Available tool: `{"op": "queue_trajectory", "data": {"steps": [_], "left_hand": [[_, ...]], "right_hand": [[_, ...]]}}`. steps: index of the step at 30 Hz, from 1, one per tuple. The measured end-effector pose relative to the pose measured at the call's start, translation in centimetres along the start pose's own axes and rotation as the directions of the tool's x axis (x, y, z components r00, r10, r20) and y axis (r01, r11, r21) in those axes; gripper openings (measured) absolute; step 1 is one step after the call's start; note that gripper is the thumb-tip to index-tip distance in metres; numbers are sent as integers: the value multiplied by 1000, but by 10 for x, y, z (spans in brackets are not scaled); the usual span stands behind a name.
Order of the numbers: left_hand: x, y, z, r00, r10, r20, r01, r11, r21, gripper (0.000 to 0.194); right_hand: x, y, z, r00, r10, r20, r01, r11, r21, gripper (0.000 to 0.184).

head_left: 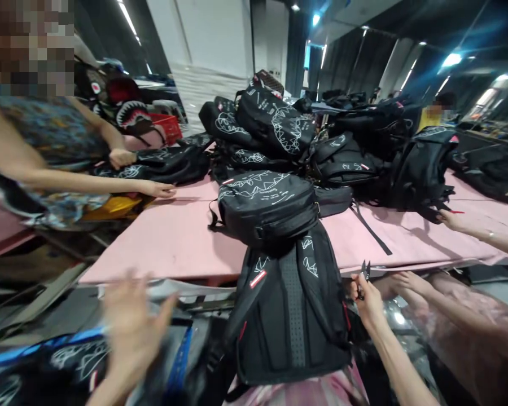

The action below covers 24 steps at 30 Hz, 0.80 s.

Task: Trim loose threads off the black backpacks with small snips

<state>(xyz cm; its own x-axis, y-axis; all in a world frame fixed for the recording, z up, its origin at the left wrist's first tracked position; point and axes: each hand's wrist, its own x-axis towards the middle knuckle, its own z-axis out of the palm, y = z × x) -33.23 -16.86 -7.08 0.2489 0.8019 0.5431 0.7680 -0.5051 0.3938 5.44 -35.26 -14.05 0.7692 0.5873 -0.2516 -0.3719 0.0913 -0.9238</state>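
Note:
A black backpack with white scribble prints on its shoulder straps leans over my lap, its back panel facing me. To the right of it, my right hand is closed around small thread snips, blades pointing up. My left hand is raised to the left of the backpack, fingers spread and blurred by motion, with nothing in it. Another black backpack lies on the pink table just beyond the first, touching its top.
A heap of black printed backpacks covers the table's middle. At the left, a person's hand rests near another bag. On the right, a co-worker's hand is at a standing backpack. More printed bags lie at lower left.

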Motion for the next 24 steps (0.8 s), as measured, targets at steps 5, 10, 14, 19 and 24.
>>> {"op": "queue_trajectory", "data": {"steps": [5,10,14,19,24], "left_hand": [[77,131,80,912,396,105,-400,916,22,85],[142,161,85,837,504,212,-526,848,61,67],[170,82,47,817,528,231,-566,811,148,55],[142,-47,-5,878,406,255,-461,861,215,32],[37,-113,-19,906,247,345,-319,932,173,41]], "right_hand": [[-14,3,-6,997,-13,-78,16,999,29,43],[-21,9,-19,994,7,-106,-5,1000,14,41],[-15,15,-35,994,36,-102,-36,999,5,38],[-5,24,-40,994,69,-80,-68,998,14,42],[-4,30,-29,997,63,-50,-64,998,-25,45]]}}
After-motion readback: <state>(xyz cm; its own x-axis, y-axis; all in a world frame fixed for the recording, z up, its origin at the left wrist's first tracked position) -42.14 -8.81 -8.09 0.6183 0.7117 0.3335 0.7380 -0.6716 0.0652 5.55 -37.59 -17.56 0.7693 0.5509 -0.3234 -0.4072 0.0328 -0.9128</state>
